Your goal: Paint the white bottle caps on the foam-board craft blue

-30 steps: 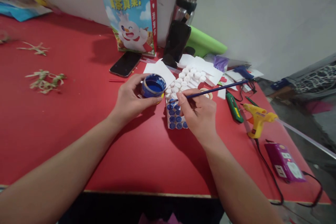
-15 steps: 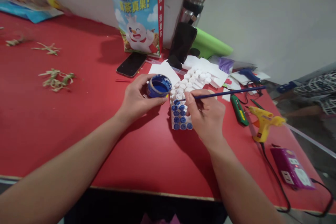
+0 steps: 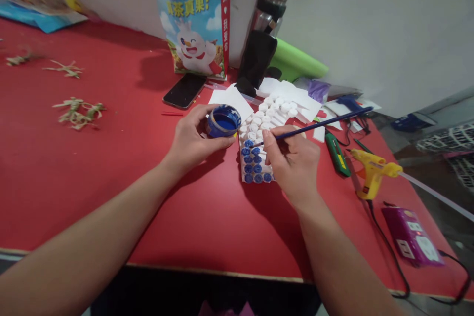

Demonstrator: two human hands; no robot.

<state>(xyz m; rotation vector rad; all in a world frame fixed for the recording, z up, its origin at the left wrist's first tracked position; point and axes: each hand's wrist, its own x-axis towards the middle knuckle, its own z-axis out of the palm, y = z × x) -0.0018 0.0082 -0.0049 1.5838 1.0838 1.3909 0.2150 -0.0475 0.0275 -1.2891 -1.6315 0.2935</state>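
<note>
A small jar of blue paint (image 3: 224, 121) is held tilted in my left hand (image 3: 192, 138), fingers behind it and thumb along its lower front. My right hand (image 3: 292, 163) pinches a dark blue paintbrush (image 3: 322, 124), whose handle points up to the right. The brush tip is at the rolled white paper pieces (image 3: 265, 119), just right of the uppermost blue one. Several rolls at the near left end are blue (image 3: 248, 159); those farther back are white. My right hand hides part of the near right side of the rolls.
Behind are a phone (image 3: 184, 91), a snowman bag (image 3: 196, 24), a steel flask (image 3: 272, 5) and white paper sheets (image 3: 231, 101). On the right lie a green cutter (image 3: 336, 155), a yellow glue gun (image 3: 374, 170) and a purple power box (image 3: 412, 236). Straw figures (image 3: 79, 112) lie left.
The brush tip has moved slightly right and down, off the uppermost blue roll, and the handle's far end has risen. My right hand has shifted slightly right. My left hand still holds the jar.
</note>
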